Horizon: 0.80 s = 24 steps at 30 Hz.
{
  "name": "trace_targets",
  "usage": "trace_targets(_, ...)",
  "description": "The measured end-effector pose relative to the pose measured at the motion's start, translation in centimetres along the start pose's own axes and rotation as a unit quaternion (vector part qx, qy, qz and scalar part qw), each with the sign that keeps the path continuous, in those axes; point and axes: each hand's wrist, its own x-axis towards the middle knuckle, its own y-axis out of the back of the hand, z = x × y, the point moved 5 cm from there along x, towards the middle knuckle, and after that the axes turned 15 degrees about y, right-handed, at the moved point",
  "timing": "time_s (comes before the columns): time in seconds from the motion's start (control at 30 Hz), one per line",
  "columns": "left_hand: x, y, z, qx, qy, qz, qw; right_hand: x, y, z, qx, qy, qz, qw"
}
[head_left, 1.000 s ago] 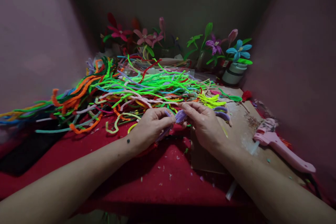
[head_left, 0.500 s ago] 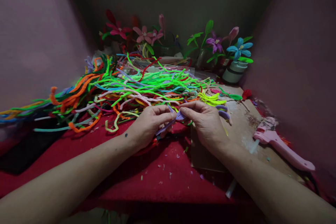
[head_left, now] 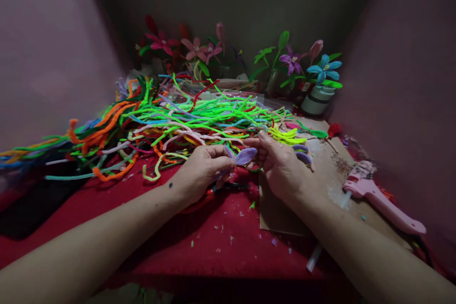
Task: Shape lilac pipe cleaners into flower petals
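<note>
My left hand [head_left: 210,166] pinches a purple pipe-cleaner flower [head_left: 245,156] near its middle. One petal points right, another points up, and part of the piece is hidden behind my fingers. My right hand [head_left: 278,159] is just to the right of that petal, thumb and index finger apart and holding nothing that I can see. Beyond both hands lies a heap of pipe cleaners [head_left: 210,113], mostly bright green. Beside my right wrist, yellow bent pieces [head_left: 285,135] and purple bent pieces [head_left: 302,156] rest on the cardboard.
A pink glue gun [head_left: 383,197] with a glue stick lies on a cardboard sheet [head_left: 285,218] at right. Finished flowers stand along the back wall, a blue one [head_left: 324,70] near a white jar [head_left: 317,99]. Scraps dot the red cloth [head_left: 199,261]. A black item [head_left: 39,209] lies at left.
My right thumb and index finger have let go of the purple petal and moved slightly right and up. The petal now shows in full, while my left hand keeps its pinch.
</note>
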Motion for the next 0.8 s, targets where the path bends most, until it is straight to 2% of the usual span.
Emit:
trace_targets(0.17,-0.09,-0.05,0.13,-0.002,-0.002,0.001,1.0,-0.23,-0.34,-0.98,-0.142,0.015,-0.041,0.989)
trace_targets(0.37,-0.28,-0.34,0.37,0.025,-0.001,0.029,0.999,-0.29,-0.22,-0.37,-0.208,0.061,-0.058,0.975)
trace_targets(0.53,-0.47,-0.44,0.51,0.04,0.007,0.025,0.999,-0.58,-0.36,-0.59,-0.189,0.071,-0.048,0.978)
trace_targets(0.8,-0.85,-0.76,0.57,0.005,0.003,0.015,1.0,-0.69,-0.46,-0.91,-0.203,0.063,-0.048,0.976)
